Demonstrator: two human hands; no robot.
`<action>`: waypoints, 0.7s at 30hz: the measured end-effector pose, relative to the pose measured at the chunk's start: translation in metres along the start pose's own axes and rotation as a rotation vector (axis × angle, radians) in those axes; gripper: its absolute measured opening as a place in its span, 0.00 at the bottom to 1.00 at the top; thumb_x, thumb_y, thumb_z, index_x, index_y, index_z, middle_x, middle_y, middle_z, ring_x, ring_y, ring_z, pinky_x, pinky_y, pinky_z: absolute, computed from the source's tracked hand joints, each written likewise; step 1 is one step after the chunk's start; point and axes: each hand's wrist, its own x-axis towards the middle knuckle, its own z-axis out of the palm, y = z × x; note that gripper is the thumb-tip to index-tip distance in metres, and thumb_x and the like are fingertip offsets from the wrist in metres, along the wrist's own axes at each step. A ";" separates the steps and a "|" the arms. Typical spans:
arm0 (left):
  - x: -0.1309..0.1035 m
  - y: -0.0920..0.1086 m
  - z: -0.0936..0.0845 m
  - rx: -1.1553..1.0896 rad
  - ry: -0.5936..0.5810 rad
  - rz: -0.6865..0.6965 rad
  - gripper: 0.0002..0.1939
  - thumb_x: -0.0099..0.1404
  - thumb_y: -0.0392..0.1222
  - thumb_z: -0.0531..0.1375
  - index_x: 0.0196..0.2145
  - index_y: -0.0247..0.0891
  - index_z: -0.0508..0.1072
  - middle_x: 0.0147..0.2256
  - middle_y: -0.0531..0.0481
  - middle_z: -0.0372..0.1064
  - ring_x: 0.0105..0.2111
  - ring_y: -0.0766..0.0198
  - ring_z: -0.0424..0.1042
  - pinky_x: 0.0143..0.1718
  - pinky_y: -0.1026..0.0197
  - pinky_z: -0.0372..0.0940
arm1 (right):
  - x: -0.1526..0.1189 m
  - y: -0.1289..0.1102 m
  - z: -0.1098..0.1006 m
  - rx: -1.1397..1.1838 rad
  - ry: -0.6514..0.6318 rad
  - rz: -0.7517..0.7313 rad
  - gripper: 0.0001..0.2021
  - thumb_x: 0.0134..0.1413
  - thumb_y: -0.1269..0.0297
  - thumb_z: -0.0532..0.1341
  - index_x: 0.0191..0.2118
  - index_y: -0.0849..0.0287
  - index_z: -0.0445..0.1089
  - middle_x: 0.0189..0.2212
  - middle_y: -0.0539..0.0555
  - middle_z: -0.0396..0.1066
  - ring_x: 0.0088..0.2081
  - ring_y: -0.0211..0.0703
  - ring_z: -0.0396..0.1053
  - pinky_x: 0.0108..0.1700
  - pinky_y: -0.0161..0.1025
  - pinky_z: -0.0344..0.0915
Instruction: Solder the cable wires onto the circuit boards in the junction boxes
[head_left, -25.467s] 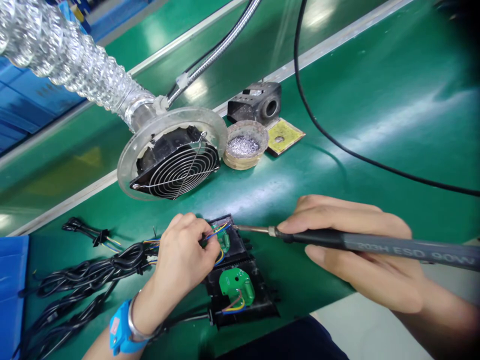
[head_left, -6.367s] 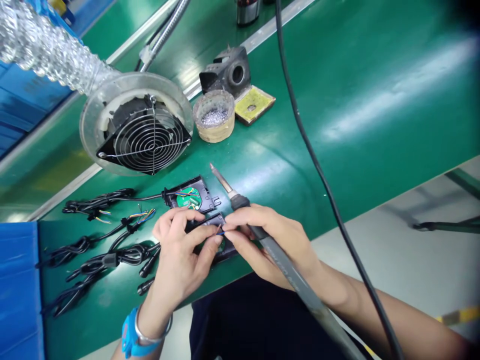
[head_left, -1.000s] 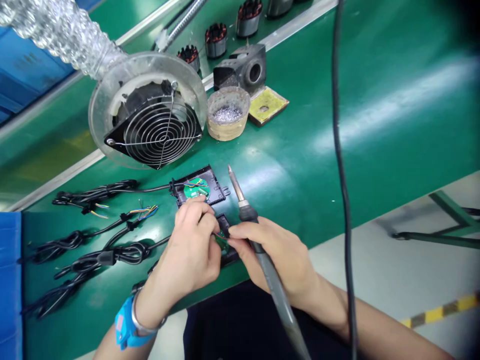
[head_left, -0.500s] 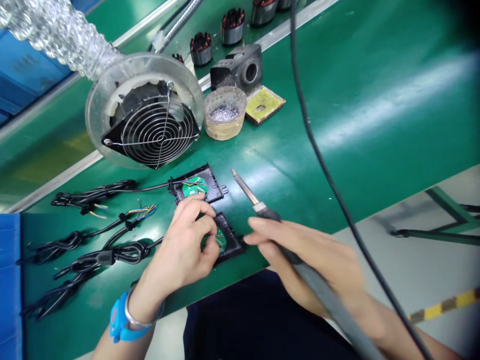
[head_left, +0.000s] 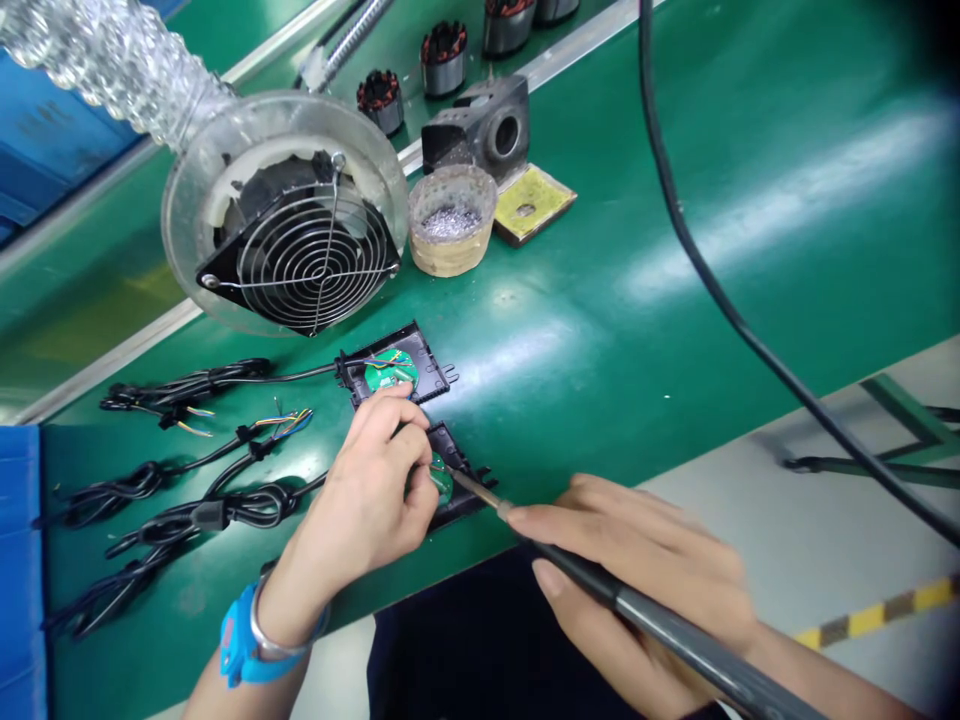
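My right hand [head_left: 637, 570] grips a soldering iron [head_left: 600, 592] by its dark handle, fingers wrapped round it. The iron's tip reaches the round green circuit board [head_left: 444, 486] in the nearer black plastic housing [head_left: 466, 500]; exact contact is too small to tell. Over that same housing, my left hand [head_left: 386, 465] is closed with its fingertips pinched together, and what they hold is hidden. Just beyond it lies a second black housing [head_left: 433, 378] with a green board [head_left: 382, 372] and thin coloured wires, attached to a black cable.
Coiled black cables [head_left: 247, 503] with bare coloured wire ends lie at left. A fume extractor fan [head_left: 322, 272] stands behind, beside a solder-scrap cup [head_left: 450, 235], a yellow sponge [head_left: 534, 205] and an iron holder [head_left: 480, 125]. The iron's black cord [head_left: 697, 255] loops across the right.
The soldering iron has come down and left, its tip moving from above the bench to the nearer circuit board. Its cord has swung right. My left hand has hardly moved.
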 end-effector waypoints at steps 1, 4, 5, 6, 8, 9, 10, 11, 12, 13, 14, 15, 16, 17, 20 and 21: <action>0.000 0.000 0.000 -0.004 -0.001 0.000 0.08 0.59 0.26 0.54 0.30 0.37 0.65 0.42 0.44 0.62 0.59 0.52 0.58 0.61 0.48 0.58 | -0.001 0.001 0.000 0.011 -0.001 -0.009 0.15 0.52 0.77 0.56 0.46 0.60 0.69 0.26 0.52 0.67 0.24 0.38 0.63 0.24 0.38 0.64; 0.000 0.000 -0.001 -0.013 0.002 0.001 0.08 0.59 0.26 0.54 0.30 0.38 0.65 0.42 0.44 0.62 0.59 0.52 0.57 0.61 0.47 0.59 | -0.002 0.002 -0.001 0.030 -0.007 -0.018 0.14 0.52 0.77 0.57 0.45 0.61 0.69 0.26 0.52 0.67 0.24 0.37 0.62 0.24 0.37 0.64; -0.001 -0.001 -0.001 -0.017 0.003 0.001 0.08 0.59 0.26 0.54 0.30 0.38 0.64 0.42 0.44 0.62 0.59 0.52 0.57 0.61 0.46 0.59 | -0.001 0.002 -0.002 0.028 -0.010 -0.015 0.14 0.52 0.77 0.57 0.45 0.61 0.69 0.26 0.52 0.66 0.24 0.37 0.62 0.24 0.37 0.64; -0.001 -0.001 -0.001 -0.020 0.005 0.002 0.08 0.59 0.26 0.54 0.30 0.38 0.64 0.42 0.44 0.62 0.60 0.52 0.57 0.61 0.46 0.59 | -0.001 0.001 -0.002 0.024 -0.014 -0.004 0.14 0.52 0.78 0.57 0.45 0.61 0.69 0.26 0.52 0.66 0.24 0.37 0.62 0.24 0.37 0.64; -0.001 -0.001 0.000 -0.025 0.005 0.000 0.09 0.59 0.26 0.54 0.30 0.39 0.64 0.43 0.44 0.62 0.60 0.51 0.57 0.61 0.45 0.59 | 0.000 0.000 -0.002 0.019 -0.016 0.014 0.15 0.52 0.78 0.57 0.45 0.59 0.69 0.25 0.51 0.66 0.24 0.37 0.62 0.24 0.37 0.64; -0.002 -0.002 0.000 -0.027 0.003 -0.002 0.09 0.59 0.26 0.54 0.31 0.39 0.64 0.43 0.44 0.62 0.60 0.51 0.57 0.61 0.44 0.59 | 0.001 0.000 -0.002 0.021 -0.017 0.015 0.15 0.52 0.78 0.57 0.46 0.59 0.69 0.25 0.51 0.66 0.24 0.37 0.62 0.24 0.37 0.64; -0.002 -0.002 0.000 -0.028 0.003 -0.003 0.09 0.59 0.26 0.54 0.31 0.39 0.64 0.43 0.44 0.62 0.60 0.51 0.57 0.61 0.44 0.59 | 0.001 -0.001 -0.002 0.021 -0.017 0.019 0.15 0.52 0.78 0.57 0.46 0.59 0.69 0.25 0.51 0.66 0.24 0.37 0.62 0.24 0.37 0.64; -0.002 -0.002 0.000 -0.029 0.004 -0.003 0.09 0.59 0.26 0.54 0.31 0.39 0.64 0.43 0.44 0.61 0.60 0.51 0.57 0.61 0.44 0.59 | 0.001 -0.001 -0.002 0.021 -0.013 0.020 0.15 0.52 0.78 0.57 0.45 0.59 0.69 0.25 0.51 0.66 0.24 0.38 0.62 0.24 0.37 0.64; -0.001 -0.002 0.000 -0.029 0.005 -0.002 0.09 0.59 0.26 0.54 0.31 0.39 0.64 0.43 0.44 0.61 0.60 0.51 0.57 0.61 0.44 0.59 | 0.001 -0.001 -0.002 0.021 -0.010 0.018 0.15 0.52 0.78 0.57 0.45 0.59 0.69 0.25 0.51 0.66 0.24 0.38 0.62 0.24 0.37 0.64; -0.001 -0.002 0.000 -0.028 0.005 -0.001 0.09 0.59 0.26 0.54 0.31 0.39 0.64 0.43 0.44 0.61 0.60 0.51 0.57 0.61 0.44 0.59 | 0.001 -0.001 -0.002 0.019 -0.008 0.019 0.15 0.52 0.78 0.57 0.45 0.60 0.69 0.25 0.52 0.66 0.23 0.38 0.62 0.24 0.37 0.64; -0.001 -0.002 0.000 -0.026 0.005 0.000 0.09 0.59 0.26 0.54 0.31 0.39 0.64 0.43 0.44 0.61 0.59 0.51 0.57 0.61 0.44 0.59 | 0.001 -0.001 -0.002 0.017 -0.006 0.023 0.15 0.51 0.78 0.57 0.45 0.60 0.69 0.25 0.52 0.66 0.23 0.38 0.63 0.24 0.38 0.64; 0.000 -0.002 0.000 -0.023 0.005 0.002 0.09 0.59 0.26 0.54 0.31 0.39 0.64 0.43 0.44 0.61 0.59 0.51 0.58 0.61 0.43 0.59 | 0.001 -0.001 -0.002 0.018 -0.001 0.029 0.15 0.51 0.78 0.57 0.45 0.59 0.69 0.25 0.51 0.66 0.23 0.38 0.63 0.24 0.38 0.64; 0.000 -0.001 0.000 -0.019 0.006 0.003 0.09 0.59 0.26 0.54 0.30 0.39 0.63 0.42 0.44 0.61 0.59 0.51 0.58 0.61 0.43 0.59 | 0.001 -0.001 -0.002 0.019 -0.001 0.036 0.15 0.51 0.78 0.57 0.45 0.59 0.69 0.25 0.51 0.66 0.23 0.38 0.63 0.24 0.38 0.64; 0.000 -0.001 0.000 -0.013 0.006 0.005 0.09 0.59 0.26 0.54 0.30 0.39 0.63 0.42 0.44 0.61 0.58 0.51 0.58 0.61 0.43 0.59 | 0.001 -0.001 -0.002 0.023 -0.001 0.042 0.16 0.51 0.78 0.57 0.45 0.59 0.69 0.25 0.51 0.66 0.23 0.38 0.63 0.23 0.38 0.64; 0.000 0.000 0.000 0.003 0.007 0.016 0.09 0.59 0.26 0.54 0.29 0.38 0.63 0.41 0.44 0.61 0.56 0.53 0.60 0.62 0.45 0.58 | 0.001 -0.001 -0.001 0.025 0.006 0.042 0.15 0.51 0.77 0.57 0.45 0.58 0.69 0.25 0.51 0.67 0.23 0.38 0.63 0.23 0.37 0.64; 0.000 0.000 0.000 0.009 0.006 0.020 0.08 0.59 0.26 0.54 0.29 0.38 0.63 0.41 0.44 0.60 0.56 0.53 0.60 0.63 0.45 0.57 | 0.001 0.000 -0.001 0.024 0.007 0.039 0.16 0.51 0.78 0.57 0.45 0.58 0.70 0.25 0.51 0.67 0.23 0.38 0.63 0.24 0.37 0.64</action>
